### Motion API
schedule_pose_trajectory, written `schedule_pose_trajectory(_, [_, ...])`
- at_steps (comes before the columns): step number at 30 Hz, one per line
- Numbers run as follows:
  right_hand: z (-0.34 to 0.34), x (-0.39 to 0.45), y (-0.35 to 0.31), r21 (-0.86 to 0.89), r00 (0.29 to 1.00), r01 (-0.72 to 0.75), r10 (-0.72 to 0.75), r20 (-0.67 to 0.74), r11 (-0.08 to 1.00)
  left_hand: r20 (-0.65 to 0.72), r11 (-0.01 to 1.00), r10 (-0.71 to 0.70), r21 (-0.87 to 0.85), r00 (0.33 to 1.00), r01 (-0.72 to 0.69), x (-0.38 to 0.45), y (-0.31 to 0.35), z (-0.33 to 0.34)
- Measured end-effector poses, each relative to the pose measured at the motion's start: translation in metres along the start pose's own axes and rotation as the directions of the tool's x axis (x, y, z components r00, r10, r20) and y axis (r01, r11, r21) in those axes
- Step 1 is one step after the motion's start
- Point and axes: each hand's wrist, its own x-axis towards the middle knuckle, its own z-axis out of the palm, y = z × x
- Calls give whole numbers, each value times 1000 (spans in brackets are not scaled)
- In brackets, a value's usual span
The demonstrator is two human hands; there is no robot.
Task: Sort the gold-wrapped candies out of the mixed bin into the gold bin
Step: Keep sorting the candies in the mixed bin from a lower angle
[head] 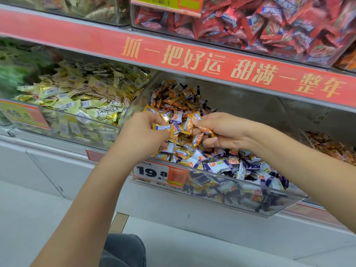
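A clear mixed bin (215, 197) holds a heap of orange-gold and purple-white wrapped candies (179, 105). Both hands are in its left half. My left hand (140, 132) grips several orange-gold candies (161, 128), one with a blue label showing at the fingertips. My right hand (219, 132) has its fingers curled round more orange-gold candies (204, 130). To the left stands the gold bin (63, 116), a clear bin full of pale gold-wrapped candies (86, 93). Neither hand is over the gold bin.
A red shelf strip (192, 60) with gold lettering runs above the bins. Bins of red-wrapped candies (260, 22) sit on the upper shelf. A price tag reading 19.8 (154, 172) hangs on the mixed bin's front. Another bin of orange candies (331, 145) is at the right.
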Motion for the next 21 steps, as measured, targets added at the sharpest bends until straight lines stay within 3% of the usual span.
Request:
schedule_pose_trajectory(4, [-5, -1, -3, 134, 999, 32, -33, 6, 990, 85, 988, 70, 134, 994, -81, 1, 3, 8])
schedule_pose_trajectory(7, [-11, -6, -3, 157, 998, 57, -55, -15, 986, 295, 904, 147, 347, 944, -249, 2, 6, 20])
schedule_pose_trajectory(12, [-20, -27, 1, 143, 994, 89, -80, -70, 986, 457, 838, 103, 439, 884, -325, 9, 8, 26])
schedule_pose_trajectory(18, [-38, -70, 9, 137, 982, 140, -120, -146, 981, 384, 817, 197, 444, 902, -367, 14, 14, 40])
schedule_pose_trajectory(21, [-58, -94, 16, 271, 968, 172, -112, -224, 947, 267, 894, 234, 318, 935, -315, 8, 23, 43])
